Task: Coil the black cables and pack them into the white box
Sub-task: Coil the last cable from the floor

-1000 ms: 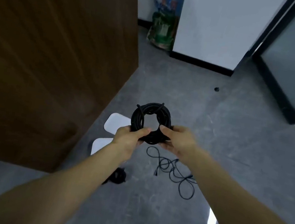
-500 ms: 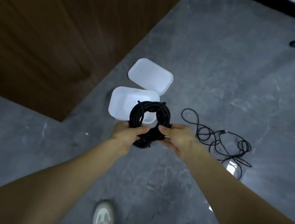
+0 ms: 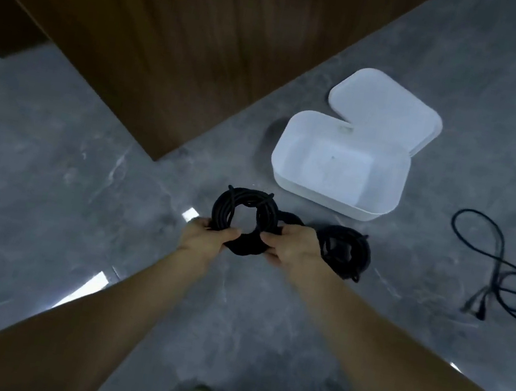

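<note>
I am gripping a coiled black cable [image 3: 244,215] at its lower edge, left hand [image 3: 208,238] and right hand [image 3: 292,247] both clasping it; the white box [image 3: 385,182] is lying open beyond, nothing inside.

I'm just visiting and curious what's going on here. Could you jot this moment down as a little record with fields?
Left hand: grips the coiled black cable from the left
Right hand: grips the same coil from the right
White plastic box: open, empty, on the grey floor
White lid: behind the box
Second black coil: on the floor
Loose black cable: uncoiled, right
</note>
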Tool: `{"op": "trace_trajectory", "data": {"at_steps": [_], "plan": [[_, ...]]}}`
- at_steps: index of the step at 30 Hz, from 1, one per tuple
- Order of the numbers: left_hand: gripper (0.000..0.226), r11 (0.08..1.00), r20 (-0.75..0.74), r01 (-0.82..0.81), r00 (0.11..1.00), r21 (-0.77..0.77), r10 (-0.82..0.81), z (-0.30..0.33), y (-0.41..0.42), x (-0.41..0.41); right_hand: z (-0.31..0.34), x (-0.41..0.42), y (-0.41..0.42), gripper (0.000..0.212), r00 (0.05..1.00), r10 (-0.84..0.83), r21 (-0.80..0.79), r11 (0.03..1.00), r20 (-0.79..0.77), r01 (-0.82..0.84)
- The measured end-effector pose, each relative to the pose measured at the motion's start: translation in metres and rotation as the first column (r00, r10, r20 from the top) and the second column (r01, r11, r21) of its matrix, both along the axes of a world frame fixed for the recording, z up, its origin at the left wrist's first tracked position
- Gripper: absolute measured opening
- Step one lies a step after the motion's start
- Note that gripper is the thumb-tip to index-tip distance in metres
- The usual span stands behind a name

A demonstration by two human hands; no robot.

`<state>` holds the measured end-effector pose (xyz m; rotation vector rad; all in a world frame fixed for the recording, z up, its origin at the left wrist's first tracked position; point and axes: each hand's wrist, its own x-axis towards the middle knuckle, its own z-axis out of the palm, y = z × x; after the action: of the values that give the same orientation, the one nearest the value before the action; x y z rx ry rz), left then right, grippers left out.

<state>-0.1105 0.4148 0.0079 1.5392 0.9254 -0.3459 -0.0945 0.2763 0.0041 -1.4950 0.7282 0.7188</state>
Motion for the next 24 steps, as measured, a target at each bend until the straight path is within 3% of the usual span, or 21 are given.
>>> {"op": "trace_trajectory", "data": {"at_steps": [2,5,8,14,18,21,24], "plan": [[0.028,0.999,0.007,-0.048,0.999,0.019,0.048,-0.027,0.016,0.001,-0.027,0.001,0.017,0.021,1.000,-0.003,-0.030,1.000,0.028,0.004],[0.025,0.996,0.022,-0.080,0.997,0.041,0.079,-0.059,0.032,0.003,-0.055,0.003,0.035,0.019,0.998,0.010,-0.090,0.996,0.059,-0.005],[0.038,0.989,0.032,-0.068,0.997,0.133,0.064,-0.079,0.038,0.000,-0.077,0.001,0.047,0.029,0.994,0.072,-0.177,0.983,0.085,-0.056],[0.047,0.906,0.005,0.117,0.992,0.407,-0.130,-0.080,0.038,-0.001,-0.084,0.000,0.054,0.035,0.975,0.166,-0.298,0.947,0.145,-0.117],[0.058,0.824,0.143,0.161,0.950,0.544,-0.279,-0.076,0.037,0.007,-0.085,0.013,0.058,0.026,0.964,0.200,-0.311,0.940,0.177,-0.138],[0.052,0.795,0.178,0.203,0.915,0.572,-0.362,-0.079,0.038,0.006,-0.086,0.018,0.057,0.033,0.943,0.272,-0.383,0.905,0.191,-0.183],[0.053,0.812,0.203,0.199,0.911,0.548,-0.359,-0.080,0.040,0.005,-0.091,0.020,0.055,0.024,0.942,0.284,-0.388,0.900,0.180,-0.198]]}}
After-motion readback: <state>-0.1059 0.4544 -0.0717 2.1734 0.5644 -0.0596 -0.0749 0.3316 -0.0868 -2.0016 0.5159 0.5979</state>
